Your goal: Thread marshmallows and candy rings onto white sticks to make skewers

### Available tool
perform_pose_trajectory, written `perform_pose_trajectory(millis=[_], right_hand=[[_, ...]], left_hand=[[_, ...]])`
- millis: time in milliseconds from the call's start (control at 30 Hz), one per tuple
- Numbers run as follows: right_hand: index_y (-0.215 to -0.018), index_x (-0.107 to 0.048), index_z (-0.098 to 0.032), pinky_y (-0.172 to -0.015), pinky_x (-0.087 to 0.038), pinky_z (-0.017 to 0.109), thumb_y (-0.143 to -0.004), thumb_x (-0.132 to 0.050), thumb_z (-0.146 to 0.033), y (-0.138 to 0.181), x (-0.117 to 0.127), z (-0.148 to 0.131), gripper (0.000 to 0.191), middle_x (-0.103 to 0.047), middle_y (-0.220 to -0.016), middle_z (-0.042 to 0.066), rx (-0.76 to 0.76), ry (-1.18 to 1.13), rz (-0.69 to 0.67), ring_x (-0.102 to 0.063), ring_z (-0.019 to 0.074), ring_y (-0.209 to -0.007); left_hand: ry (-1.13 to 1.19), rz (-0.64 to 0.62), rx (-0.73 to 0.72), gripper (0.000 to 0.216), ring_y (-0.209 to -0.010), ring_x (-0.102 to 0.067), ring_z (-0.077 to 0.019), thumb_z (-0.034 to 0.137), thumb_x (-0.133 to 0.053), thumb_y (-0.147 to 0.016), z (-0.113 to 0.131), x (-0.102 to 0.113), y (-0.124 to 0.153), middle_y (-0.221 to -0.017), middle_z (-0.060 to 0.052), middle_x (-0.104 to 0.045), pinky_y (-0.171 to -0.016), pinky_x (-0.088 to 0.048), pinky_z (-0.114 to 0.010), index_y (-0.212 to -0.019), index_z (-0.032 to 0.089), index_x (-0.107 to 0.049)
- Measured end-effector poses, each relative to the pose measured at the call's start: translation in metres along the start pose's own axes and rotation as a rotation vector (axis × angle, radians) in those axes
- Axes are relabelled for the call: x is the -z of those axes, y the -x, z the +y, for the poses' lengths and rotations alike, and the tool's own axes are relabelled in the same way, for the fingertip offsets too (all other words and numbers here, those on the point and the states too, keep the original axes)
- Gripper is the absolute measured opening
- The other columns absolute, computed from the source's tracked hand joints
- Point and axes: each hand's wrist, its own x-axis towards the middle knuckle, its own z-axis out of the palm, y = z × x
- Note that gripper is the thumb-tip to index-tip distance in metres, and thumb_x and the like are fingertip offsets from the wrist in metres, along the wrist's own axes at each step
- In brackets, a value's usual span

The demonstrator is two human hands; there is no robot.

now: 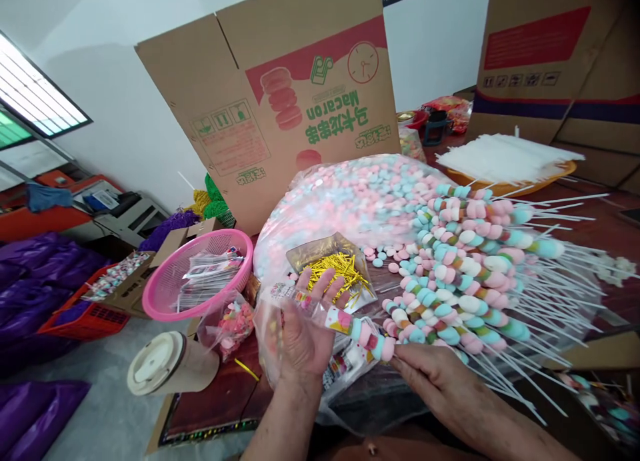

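Note:
My right hand is closed at the lower end of a marshmallow skewer of pink, blue and white pieces. The skewer's upper end points toward my left palm and sits at a printed clear plastic wrapper. My left hand is palm up, its fingers stretched and apart, with loose clear plastic around the thumb and palm. Beyond its fingertips, gold twist ties lie in an opened pouch. A pile of finished-looking skewers with white sticks lies to the right of my hands.
A large clear bag of loose marshmallows lies behind. On the left are a pink basket of wrappers, a bag of pink sweets and a lidded cup. White sticks fill an orange basket. A tall carton stands at the back.

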Motion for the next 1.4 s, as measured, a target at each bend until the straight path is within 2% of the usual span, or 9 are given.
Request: perform_pose_trajectory(millis=[167, 400, 600, 767, 900, 1033, 1200, 1300, 1400], right_hand=[[-0.069, -0.051, -0.019, -0.054, -0.032, 0.023, -0.089, -0.028, -0.03, -0.003, -0.011, -0.021, 0.032, -0.058, -0.065, 0.001, 0.022, -0.025, 0.034, -0.05, 0.0119, -0.058], [-0.064, -0.049, -0.019, -0.051, -0.035, 0.021, -0.088, -0.03, -0.03, -0.012, -0.02, -0.026, 0.033, -0.057, -0.061, 0.0, 0.009, -0.087, 0.05, -0.049, 0.0111, -0.055], [-0.083, -0.056, -0.018, -0.057, -0.041, 0.022, -0.087, -0.028, -0.019, -0.003, -0.036, -0.007, 0.028, -0.064, -0.071, 0.004, 0.179, 0.146, 0.064, -0.059, 0.0139, -0.065], [-0.091, -0.059, -0.014, -0.054, -0.041, 0.022, -0.083, -0.029, -0.009, 0.0, -0.045, 0.002, 0.031, -0.063, -0.063, 0.005, 0.375, 0.389, 0.317, -0.059, 0.0139, -0.06], [-0.093, -0.06, -0.01, -0.052, -0.04, 0.022, -0.082, -0.033, -0.007, 0.0, -0.045, 0.002, 0.029, -0.062, -0.059, 0.005, 0.411, 0.458, 0.482, -0.058, 0.0136, -0.055], [-0.085, -0.059, -0.014, -0.053, -0.04, 0.021, -0.086, -0.031, -0.012, -0.002, -0.043, -0.005, 0.029, -0.061, -0.062, 0.004, 0.362, 0.201, 0.293, -0.056, 0.0124, -0.057], [-0.07, -0.054, -0.018, -0.049, -0.036, 0.02, -0.089, -0.032, -0.032, -0.008, -0.038, -0.011, 0.032, -0.052, -0.056, -0.002, 0.065, -0.204, 0.16, -0.047, 0.0104, -0.051], [-0.066, -0.052, -0.019, -0.045, -0.031, 0.02, -0.088, -0.034, -0.039, -0.007, -0.034, -0.008, 0.035, -0.042, -0.05, -0.005, -0.021, -0.304, 0.107, -0.04, 0.0092, -0.047], [-0.061, -0.048, -0.019, -0.044, -0.03, 0.019, -0.087, -0.034, -0.043, -0.004, -0.032, -0.008, 0.038, -0.039, -0.049, -0.006, -0.059, -0.396, 0.002, -0.038, 0.0082, -0.047]], left_hand=[[-0.025, -0.01, 0.018, 0.017, -0.046, -0.052, -0.0079, 0.027, -0.063, -0.073, -0.004, -0.021, -0.002, -0.045, 0.007, -0.051, -0.078, -0.046, -0.035, -0.087, 0.018, -0.061], [-0.021, 0.149, 0.157, 0.024, -0.039, -0.047, -0.0072, 0.04, -0.063, -0.071, -0.006, -0.009, -0.002, -0.042, 0.007, -0.046, -0.068, -0.049, -0.033, -0.072, 0.016, -0.058], [-0.047, 0.231, 0.05, 0.027, -0.053, -0.057, -0.0109, 0.038, -0.069, -0.064, 0.014, 0.001, -0.007, -0.061, 0.002, -0.061, -0.065, -0.05, -0.031, -0.065, 0.016, -0.053], [-0.158, 0.343, -0.239, 0.029, -0.043, -0.05, -0.0066, 0.035, -0.064, -0.069, 0.008, 0.0, -0.007, -0.046, 0.007, -0.05, -0.061, -0.048, -0.025, -0.056, 0.016, -0.047], [-0.125, 0.324, -0.205, 0.026, -0.042, -0.049, -0.0069, 0.039, -0.062, -0.071, 0.005, -0.005, -0.003, -0.048, 0.008, -0.049, -0.061, -0.048, -0.027, -0.065, 0.018, -0.05], [-0.058, 0.167, 0.012, 0.034, -0.041, -0.047, -0.0081, 0.051, -0.058, -0.071, -0.005, -0.006, 0.006, -0.044, 0.008, -0.046, -0.065, -0.048, -0.031, -0.08, 0.019, -0.056], [-0.073, 0.014, 0.203, 0.038, -0.058, -0.057, -0.0141, 0.052, -0.058, -0.07, -0.018, 0.004, 0.016, -0.055, -0.001, -0.056, -0.071, -0.047, -0.033, -0.066, 0.015, -0.057], [-0.057, -0.012, 0.222, 0.04, -0.079, -0.061, -0.0201, 0.05, -0.065, -0.065, -0.003, 0.017, 0.008, -0.083, -0.006, -0.064, -0.075, -0.046, -0.035, -0.087, 0.016, -0.06], [-0.008, -0.025, 0.176, 0.048, -0.078, -0.061, -0.0194, 0.046, -0.07, -0.061, 0.017, 0.023, -0.006, -0.087, -0.006, -0.064, -0.077, -0.046, -0.037, -0.099, 0.018, -0.058]])
